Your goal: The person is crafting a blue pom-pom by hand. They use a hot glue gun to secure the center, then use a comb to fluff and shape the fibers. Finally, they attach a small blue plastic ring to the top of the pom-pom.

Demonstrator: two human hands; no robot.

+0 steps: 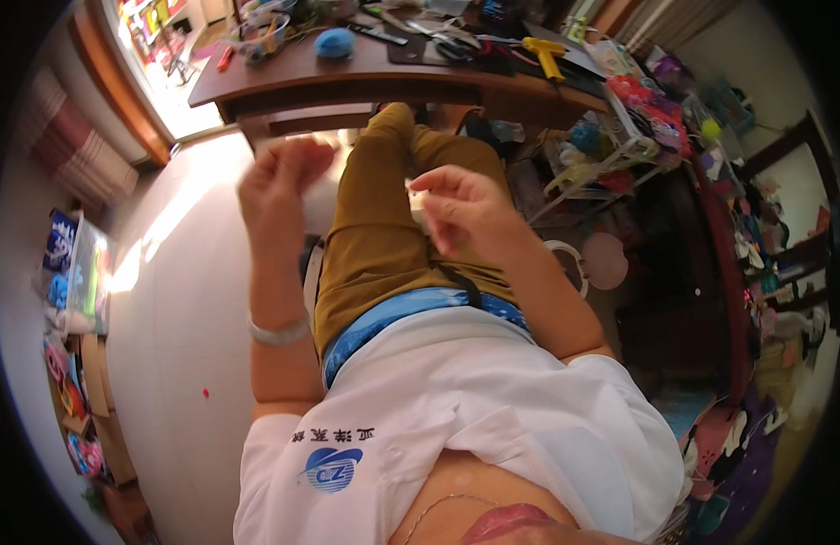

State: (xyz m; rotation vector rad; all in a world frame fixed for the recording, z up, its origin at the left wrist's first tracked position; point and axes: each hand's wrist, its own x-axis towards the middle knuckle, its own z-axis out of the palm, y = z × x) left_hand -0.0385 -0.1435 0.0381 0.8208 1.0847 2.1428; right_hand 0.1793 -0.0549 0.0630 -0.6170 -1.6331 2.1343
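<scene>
Both hands are raised above my lap, over mustard-brown trousers [376,252]. My left hand [287,170] hangs over the left leg with its fingers curled in; motion blur hides whether anything is between them. Bent fingers and a thumb held near the index finger shape my right hand [471,208], over the right thigh. A small pale patch [416,199] shows by its fingertips, and I cannot tell whether it is held. Ahead, on the dark wooden desk [284,82], lie a blue yarn ball [334,43], scissors [453,48] and a yellow glue gun [544,56].
A red object [224,59] and a basket [267,37] occupy the desk's left end. To the right stands a white wire rack [590,170] with yarn. A clear plastic bin [90,272] sits by the left wall. A red bit [205,393] lies on the floor.
</scene>
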